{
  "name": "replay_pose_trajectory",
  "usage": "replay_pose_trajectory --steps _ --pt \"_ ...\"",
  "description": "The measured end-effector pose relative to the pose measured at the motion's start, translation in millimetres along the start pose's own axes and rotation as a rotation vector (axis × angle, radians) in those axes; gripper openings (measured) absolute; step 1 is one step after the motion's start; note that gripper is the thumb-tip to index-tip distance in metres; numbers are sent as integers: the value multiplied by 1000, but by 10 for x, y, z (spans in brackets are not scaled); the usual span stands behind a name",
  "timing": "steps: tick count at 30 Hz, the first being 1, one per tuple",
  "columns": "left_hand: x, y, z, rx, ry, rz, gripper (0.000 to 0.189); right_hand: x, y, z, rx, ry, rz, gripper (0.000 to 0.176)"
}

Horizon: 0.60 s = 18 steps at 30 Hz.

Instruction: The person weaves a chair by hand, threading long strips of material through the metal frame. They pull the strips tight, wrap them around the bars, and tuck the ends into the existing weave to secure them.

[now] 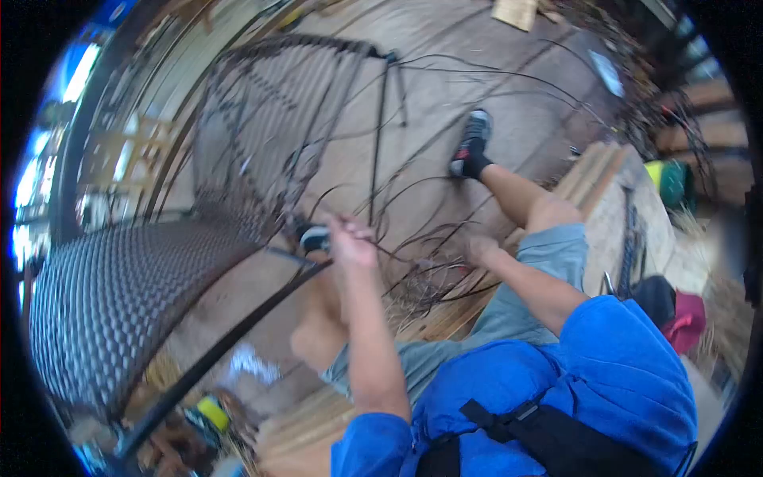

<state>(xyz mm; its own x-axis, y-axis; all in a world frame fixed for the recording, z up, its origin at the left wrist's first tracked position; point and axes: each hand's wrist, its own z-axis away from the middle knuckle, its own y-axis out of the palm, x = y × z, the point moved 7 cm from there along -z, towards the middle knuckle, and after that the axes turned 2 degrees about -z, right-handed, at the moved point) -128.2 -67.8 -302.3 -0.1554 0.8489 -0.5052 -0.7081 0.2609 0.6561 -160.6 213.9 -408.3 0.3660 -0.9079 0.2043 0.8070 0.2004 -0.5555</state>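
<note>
A chair-like metal frame with dark woven wicker (pixel 119 294) fills the left side. Its far panel (pixel 262 111) carries spaced, partly woven strands. My left hand (pixel 351 240) is closed, fingers bent, just right of the weave's lower corner; a thin brown wicker strand (pixel 391 253) runs from it toward the right. Over my lap, my right hand (pixel 478 248) is smeared by motion, so its fingers and anything in them cannot be made out. Loose wicker strands (pixel 433 278) lie tangled between and below both hands.
I sit on wooden planks (pixel 588 179), legs spread. More long strands (pixel 493 70) trail across the floor. A green-and-yellow roll (pixel 671 181) and a dark red cap-like item (pixel 685 319) are on my right. A curved dark frame bar (pixel 214 350) passes at lower left.
</note>
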Motion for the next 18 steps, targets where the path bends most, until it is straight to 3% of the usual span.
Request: replay_pose_trajectory --steps 1,2,3,4,5,7,9,10,11,12,13,14,15,17,18 --pt "197 16 232 -127 -18 -84 30 264 -442 40 -92 -18 -57 37" --pt "584 -185 358 8 -92 -266 6 567 -756 8 -210 -98 -194 37" --pt "1391 -953 161 114 -132 -501 19 920 -1033 13 -301 -209 -401 38" --pt "1812 -911 582 135 -342 -718 19 1254 -1266 83 -342 -315 -605 40" --pt "2145 -819 930 329 -390 -1013 26 1546 -1449 216 -316 -379 -774 41" --pt "2356 -564 1234 727 -214 -1404 45 1920 -1640 432 -228 -434 -972 46" --pt "2021 -299 1005 598 -13 -1167 47 1930 -1610 460 -231 -468 -972 47" --pt "1982 -529 431 617 59 -1608 38 1719 -1503 454 -288 -478 -907 46" --pt "1566 -403 360 349 -231 -1041 41 1411 -1223 369 -170 -335 -719 38" --pt "1118 -256 336 16 -342 -426 45 1092 -738 87 -114 -448 -336 31" --pt "725 131 320 46 -279 -128 41 766 -251 -172 -104 -588 27 32" --pt "428 365 213 78 -216 165 38 473 -139 75 -482 -749 -140 32" --pt "219 386 151 69 -132 68 37 182 -24 131 -336 -464 -30 31" --pt "11 350 134 38 11 -127 36 -10 -104 314 -171 -174 62 31" --pt "220 203 256 -103 -27 -287 47 190 -363 227 -166 -179 52 32"
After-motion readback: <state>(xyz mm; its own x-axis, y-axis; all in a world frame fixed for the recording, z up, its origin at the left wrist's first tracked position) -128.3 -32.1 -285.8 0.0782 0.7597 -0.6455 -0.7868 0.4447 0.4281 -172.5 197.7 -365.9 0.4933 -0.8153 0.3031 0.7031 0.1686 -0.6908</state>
